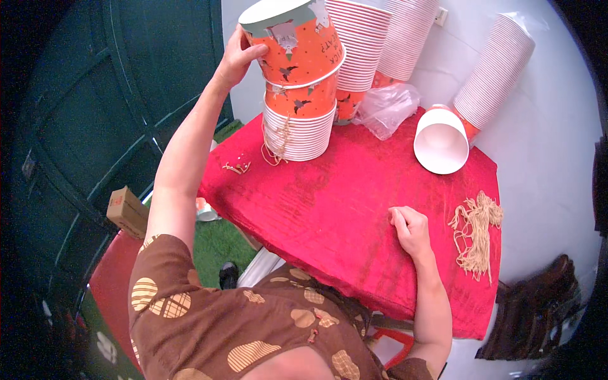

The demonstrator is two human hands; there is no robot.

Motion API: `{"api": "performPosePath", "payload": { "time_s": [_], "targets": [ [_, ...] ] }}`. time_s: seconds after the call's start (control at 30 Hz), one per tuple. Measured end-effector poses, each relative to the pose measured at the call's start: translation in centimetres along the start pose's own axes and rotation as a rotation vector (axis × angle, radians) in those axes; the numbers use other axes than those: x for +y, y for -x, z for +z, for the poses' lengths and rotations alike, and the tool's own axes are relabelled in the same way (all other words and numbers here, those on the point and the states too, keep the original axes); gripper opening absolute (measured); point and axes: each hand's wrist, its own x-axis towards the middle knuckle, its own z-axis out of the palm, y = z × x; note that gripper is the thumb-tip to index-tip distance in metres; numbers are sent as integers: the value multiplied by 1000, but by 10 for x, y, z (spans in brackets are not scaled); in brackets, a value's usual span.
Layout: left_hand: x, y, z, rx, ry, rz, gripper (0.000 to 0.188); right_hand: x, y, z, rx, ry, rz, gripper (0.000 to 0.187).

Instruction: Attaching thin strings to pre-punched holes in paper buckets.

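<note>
My left hand grips the side of an orange paper bucket with a green-grey band, bats and cartoon figures. The bucket stands tilted on top of a stack of white-rimmed paper buckets, and its thumb side shows in front of the band. Loose tan strings hang on that stack. My right hand rests closed on the red tablecloth, with nothing showing from its fingers. To its right lies a bundle of tan twine.
Tall stacks of nested buckets stand at the back, another leans at the wall. A white-lined bucket lies on its side. Clear plastic wrap and string scraps lie on the cloth. A cardboard box sits left.
</note>
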Motion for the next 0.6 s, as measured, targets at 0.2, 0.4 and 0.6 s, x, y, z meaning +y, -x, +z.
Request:
{"api": "performPosePath", "payload": {
  "time_s": [0.2,0.4,0.6],
  "targets": [
    [0,-7,2,-37,-103,-13,84,-3,-1,0,-3,-36,33,15],
    [5,-11,5,-65,-204,-39,87,-3,0,-2,-19,-25,43,14],
    [13,-12,7,-118,-286,-62,89,-2,1,-1,-12,-27,24,15]
  ]
}}
